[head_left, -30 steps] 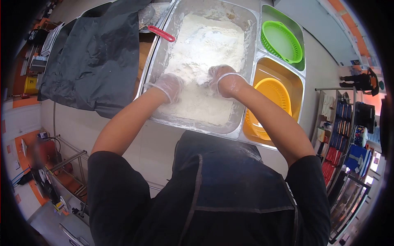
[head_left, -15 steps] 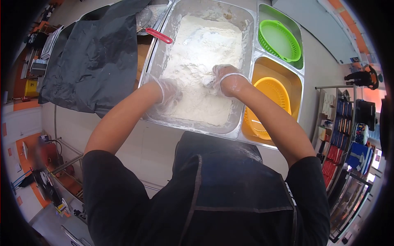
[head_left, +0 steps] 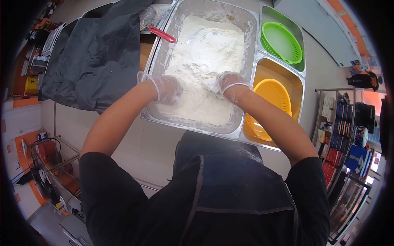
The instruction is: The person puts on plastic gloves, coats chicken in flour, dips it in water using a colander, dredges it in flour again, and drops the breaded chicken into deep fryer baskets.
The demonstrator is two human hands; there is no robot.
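A large metal tray [head_left: 163, 65] holds white flour [head_left: 205, 53], heaped toward the far side. My left hand [head_left: 169, 90], in a clear plastic glove, is at the left part of the flour, its fingers partly buried or blurred. On the right, my right hand [head_left: 229, 84], also gloved, has curled fingers around something white and floury that I cannot make out. The two hands are apart, with flour between them. A red handle [head_left: 162, 34] lies across the tray's left rim.
Right of the tray are a green basket [head_left: 281, 42] and a yellow basket [head_left: 271, 100] in metal pans. Black plastic sheeting [head_left: 92, 57] covers the left side. A shelf rack [head_left: 336, 127] stands at the right; a distant person [head_left: 363, 80] is beyond it.
My left hand has moved left and slightly down toward the tray's left side. My right hand has shifted a little to the right.
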